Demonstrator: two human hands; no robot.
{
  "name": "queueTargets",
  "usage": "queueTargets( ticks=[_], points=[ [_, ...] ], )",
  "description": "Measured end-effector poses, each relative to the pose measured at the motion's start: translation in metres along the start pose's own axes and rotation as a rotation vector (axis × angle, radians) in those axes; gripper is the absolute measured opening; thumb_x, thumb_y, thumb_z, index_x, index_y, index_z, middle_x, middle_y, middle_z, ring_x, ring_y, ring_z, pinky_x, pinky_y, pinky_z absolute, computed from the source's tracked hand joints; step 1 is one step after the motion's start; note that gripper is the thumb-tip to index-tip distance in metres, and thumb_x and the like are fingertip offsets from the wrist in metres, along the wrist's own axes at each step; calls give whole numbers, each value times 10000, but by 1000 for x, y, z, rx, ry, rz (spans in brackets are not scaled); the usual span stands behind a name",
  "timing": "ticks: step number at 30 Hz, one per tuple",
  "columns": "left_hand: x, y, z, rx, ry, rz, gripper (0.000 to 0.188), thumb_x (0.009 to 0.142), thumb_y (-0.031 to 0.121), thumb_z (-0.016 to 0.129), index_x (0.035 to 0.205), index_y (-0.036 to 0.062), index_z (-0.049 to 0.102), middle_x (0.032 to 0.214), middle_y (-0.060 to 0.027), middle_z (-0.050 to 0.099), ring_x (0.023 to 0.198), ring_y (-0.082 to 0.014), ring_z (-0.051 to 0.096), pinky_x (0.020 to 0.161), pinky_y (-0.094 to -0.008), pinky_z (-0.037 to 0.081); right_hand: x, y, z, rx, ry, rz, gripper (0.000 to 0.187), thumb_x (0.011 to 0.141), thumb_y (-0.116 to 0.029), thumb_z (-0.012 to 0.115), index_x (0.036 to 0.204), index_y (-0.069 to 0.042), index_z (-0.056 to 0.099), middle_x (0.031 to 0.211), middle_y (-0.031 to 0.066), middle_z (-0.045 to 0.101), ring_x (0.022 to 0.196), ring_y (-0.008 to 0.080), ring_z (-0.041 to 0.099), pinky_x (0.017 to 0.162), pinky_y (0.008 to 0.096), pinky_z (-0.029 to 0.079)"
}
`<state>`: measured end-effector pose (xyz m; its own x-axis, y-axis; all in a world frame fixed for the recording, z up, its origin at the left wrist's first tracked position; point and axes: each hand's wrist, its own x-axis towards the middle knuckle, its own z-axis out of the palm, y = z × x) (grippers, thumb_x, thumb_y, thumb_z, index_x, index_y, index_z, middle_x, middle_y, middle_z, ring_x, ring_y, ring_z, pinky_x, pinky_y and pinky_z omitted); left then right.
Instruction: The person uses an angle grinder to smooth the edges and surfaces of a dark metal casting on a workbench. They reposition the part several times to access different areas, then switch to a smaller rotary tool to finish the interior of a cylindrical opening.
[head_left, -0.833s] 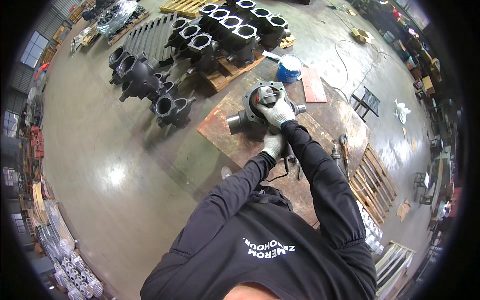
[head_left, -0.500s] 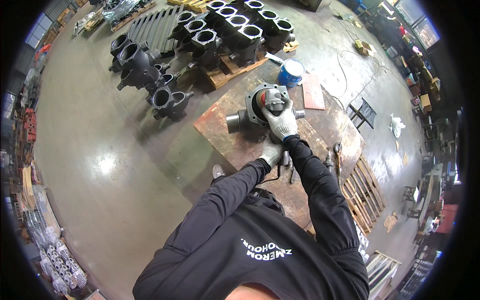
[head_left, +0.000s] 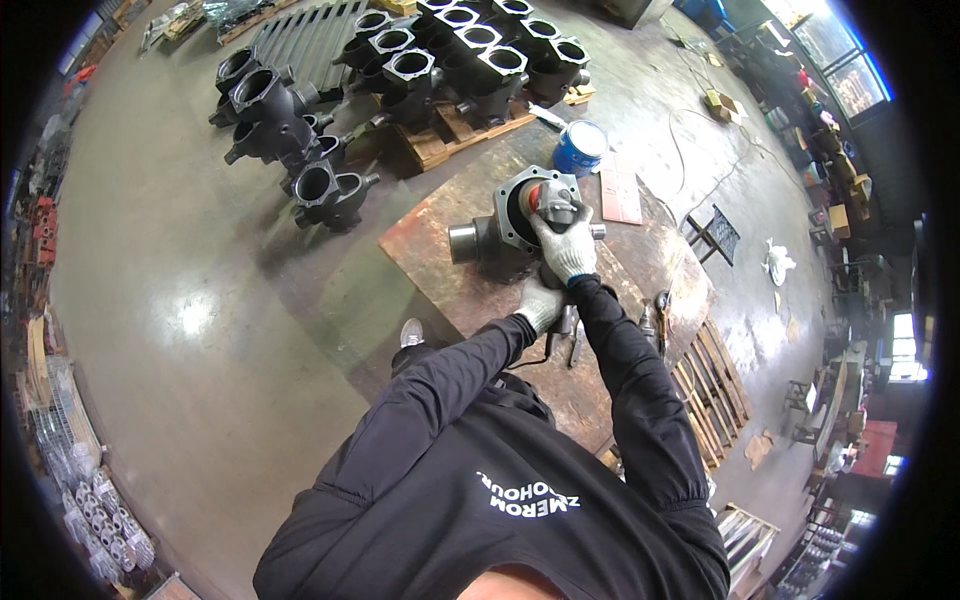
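Note:
On the worn metal table (head_left: 440, 225) sits a dark cast housing (head_left: 510, 215) with a bolt-hole flange and a bare metal stub on its left. An angle grinder (head_left: 556, 200) with a grey metal head and a reddish disc is at the housing's round opening. My right hand (head_left: 568, 248), in a white knit glove, wraps round the grinder's head. Lower down, my left hand (head_left: 540, 303), gloved too, is closed round the grinder's body; its fingers are partly hidden. Whether the disc touches the bore wall I cannot tell.
A blue paint can (head_left: 580, 148) and a reddish flat sheet (head_left: 621, 195) lie behind the housing. Another tool (head_left: 654, 320) rests right of my forearm. Several black housings (head_left: 410, 75) stand on pallets and floor beyond. A black stool (head_left: 713, 235) is at the right.
The view has shifted slightly. Both hands keep their hold, and the grinder's head has turned or shifted a little at the opening. The housing stays on the table.

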<state>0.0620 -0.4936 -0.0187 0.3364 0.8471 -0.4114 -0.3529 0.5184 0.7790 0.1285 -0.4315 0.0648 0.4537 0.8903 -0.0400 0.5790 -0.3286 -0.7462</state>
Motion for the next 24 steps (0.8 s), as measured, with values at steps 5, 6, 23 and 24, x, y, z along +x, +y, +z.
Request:
queueTargets(
  ticks=[5, 6, 23, 24],
  points=[
    [-3, 13, 1, -18, -54, -88, 500, 818, 104, 790, 1257, -16, 584, 1186, -111, 711, 1060, -216, 683, 925, -348, 540, 0, -15, -2, -73, -10, 66, 911, 799, -465, 836, 1391, 53, 378, 1274, 312, 611, 1175, 432, 643, 993, 443, 515],
    [2, 14, -2, -12, -62, -137, 494, 812, 117, 792, 1242, -21, 592, 1168, -113, 717, 1046, -218, 689, 912, -353, 547, 4, -17, -1, -89, -30, 76, 918, 798, -467, 837, 1390, 61, 375, 1275, 313, 610, 1178, 433, 642, 995, 438, 515],
    [14, 34, -46, 455, -437, 70, 466, 848, 199, 775, 1254, 35, 616, 1182, -162, 721, 1145, -272, 676, 976, -372, 521, -8, -34, 25, -65, 269, 207, 855, 818, -476, 829, 1411, -12, 424, 1267, 270, 659, 1183, 398, 658, 1011, 459, 504],
    [7, 35, -45, 362, -365, 4, 480, 833, 195, 789, 1247, 27, 615, 1150, -156, 730, 1099, -270, 690, 936, -374, 536, -6, -36, 26, -151, 276, 215, 927, 806, -520, 820, 1447, -4, 392, 1268, 289, 657, 1186, 415, 656, 1021, 467, 497]
  ],
)
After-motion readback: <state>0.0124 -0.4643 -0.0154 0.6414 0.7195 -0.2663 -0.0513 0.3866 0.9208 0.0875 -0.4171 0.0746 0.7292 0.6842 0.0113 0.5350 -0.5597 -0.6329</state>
